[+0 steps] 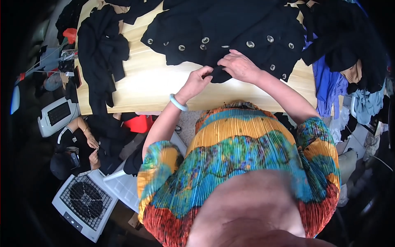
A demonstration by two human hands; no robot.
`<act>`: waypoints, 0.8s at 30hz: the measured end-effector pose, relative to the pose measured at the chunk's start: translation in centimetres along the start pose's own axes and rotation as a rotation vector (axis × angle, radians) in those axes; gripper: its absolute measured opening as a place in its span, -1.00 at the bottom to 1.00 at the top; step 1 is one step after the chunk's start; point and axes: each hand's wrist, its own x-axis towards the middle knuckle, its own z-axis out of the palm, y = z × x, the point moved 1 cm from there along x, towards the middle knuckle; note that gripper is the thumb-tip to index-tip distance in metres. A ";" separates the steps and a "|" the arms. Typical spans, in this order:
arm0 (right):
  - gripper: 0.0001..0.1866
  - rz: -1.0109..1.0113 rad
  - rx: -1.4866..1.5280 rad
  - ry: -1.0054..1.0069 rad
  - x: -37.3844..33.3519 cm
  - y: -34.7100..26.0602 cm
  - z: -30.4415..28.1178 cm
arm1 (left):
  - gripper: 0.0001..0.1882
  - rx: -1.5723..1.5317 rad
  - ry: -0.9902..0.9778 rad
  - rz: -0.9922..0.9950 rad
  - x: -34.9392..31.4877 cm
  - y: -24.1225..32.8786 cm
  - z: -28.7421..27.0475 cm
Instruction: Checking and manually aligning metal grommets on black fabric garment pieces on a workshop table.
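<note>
A black garment (pixel 238 22) lies spread on the table, dotted with several shiny round button-like pieces (pixel 250 44). Its near edge is pinched by my left hand (pixel 196 83), with thumb and fingertips together on the cloth. Just to the right, my right hand (pixel 240 68) grips the same edge, fingers bent down onto the fabric. A small fold of the cloth lies between the two hands. A pale light-blue bangle (pixel 178 103) circles my left wrist.
The light wooden table (pixel 142 80) has another black garment (pixel 96 45) at its left. Purple cloth (pixel 327 84) hangs off the right side. At lower left, another person (pixel 74 142) handles dark cloth beside a white fan unit (pixel 68 214) and red container (pixel 138 123).
</note>
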 end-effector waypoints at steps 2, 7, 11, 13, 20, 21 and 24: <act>-0.87 0.031 -0.108 -0.040 -0.3 0.5 0.4 | -0.79 -0.174 -0.014 -0.021 1.1 -1.5 -0.5; -0.86 0.111 -0.072 -0.023 -1.3 0.1 0.2 | -0.54 -0.610 0.292 -0.561 8.0 -1.8 -2.1; -0.88 0.173 -0.053 0.032 -2.6 -0.5 0.7 | -0.64 -0.394 0.284 -0.612 11.0 -2.8 -2.2; -0.87 0.227 0.026 0.026 -3.3 -1.1 0.8 | -0.67 -0.411 0.256 -0.558 10.8 -2.9 -2.4; -0.85 0.093 0.600 -0.062 -2.7 -9.3 -1.6 | -0.82 -0.822 0.239 -0.396 6.9 -0.8 -1.8; -0.83 0.132 0.578 0.039 -2.1 -8.6 -2.0 | -0.85 -0.892 0.187 -0.385 6.7 -0.9 -1.6; -0.83 0.288 0.360 0.152 -1.5 -5.4 -2.9 | -0.88 -0.834 0.043 -0.339 6.7 2.0 -0.2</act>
